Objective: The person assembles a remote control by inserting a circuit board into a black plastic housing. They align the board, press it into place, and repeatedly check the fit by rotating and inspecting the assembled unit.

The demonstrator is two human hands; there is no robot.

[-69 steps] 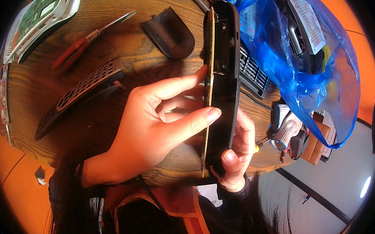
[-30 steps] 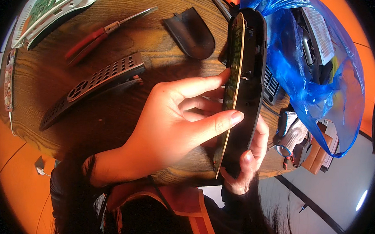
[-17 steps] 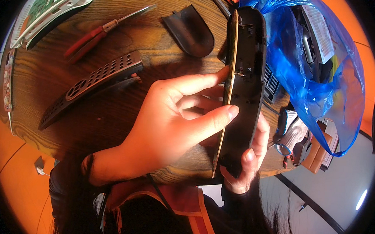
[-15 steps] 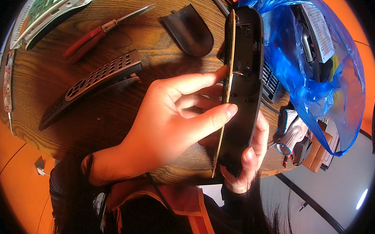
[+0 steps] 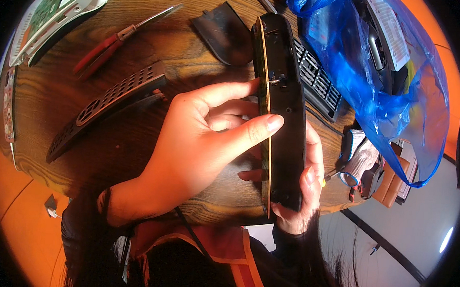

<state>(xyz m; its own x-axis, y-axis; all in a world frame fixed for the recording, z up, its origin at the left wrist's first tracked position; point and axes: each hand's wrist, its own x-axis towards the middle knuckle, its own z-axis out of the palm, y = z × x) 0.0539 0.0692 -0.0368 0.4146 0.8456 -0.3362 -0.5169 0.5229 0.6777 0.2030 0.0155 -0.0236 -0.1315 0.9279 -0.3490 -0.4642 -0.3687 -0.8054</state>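
Observation:
Between the thumb and fingers of my left hand (image 5: 199,142) is the left edge of a thin circuit board (image 5: 266,124), seen nearly edge-on. The board stands along the side of a long black remote control shell (image 5: 288,130), whose hollow inside faces up. Small metal springs show in the shell's upper part. My right hand (image 5: 309,185) grips the shell's lower right side, with its thumb on the near end and its fingers partly hidden beneath. On the table to the left lies a remote's top cover (image 5: 116,97) with rows of button holes. A black curved battery cover (image 5: 225,35) lies beyond my hands.
A red-handled tool (image 5: 103,48) with a slim metal shaft lies at the far left, near a white casing (image 5: 79,19) with a green board. To the right are a blue plastic bag (image 5: 341,71), a black slotted piece (image 5: 320,78) and a glove (image 5: 362,154).
The shell and board have shifted left at their far end and now lean that way. More of the black slotted piece shows beside them. Both hands keep their hold.

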